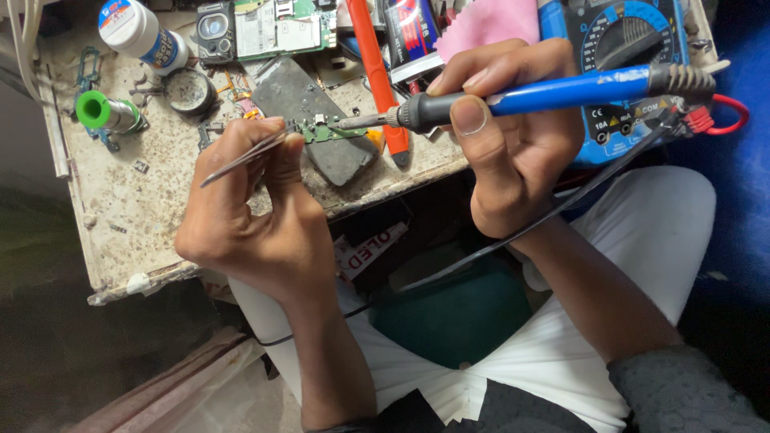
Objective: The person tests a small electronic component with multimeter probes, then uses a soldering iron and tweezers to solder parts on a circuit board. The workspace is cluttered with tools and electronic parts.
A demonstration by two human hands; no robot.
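Two hands: left hand (257,216) pinches one pair of tweezers (241,156), right hand (513,136) grips one blue soldering iron (561,90). One small green board (325,130) on counter (144,208), at 12 o'clock from left hand, iron tip touching it.

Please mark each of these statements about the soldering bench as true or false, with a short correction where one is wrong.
1. The right hand holds a blue-handled soldering iron. True.
2. The left hand holds a screwdriver. False: it pinches tweezers.
3. The iron's tip points at a small green board lying on a dark slab. True.
4. The solder spool with a green core lies right of the multimeter. False: it lies at the far left of the bench; the multimeter is at the right.
5. The pink cloth covers the green board. False: it lies at the back, apart from the board.
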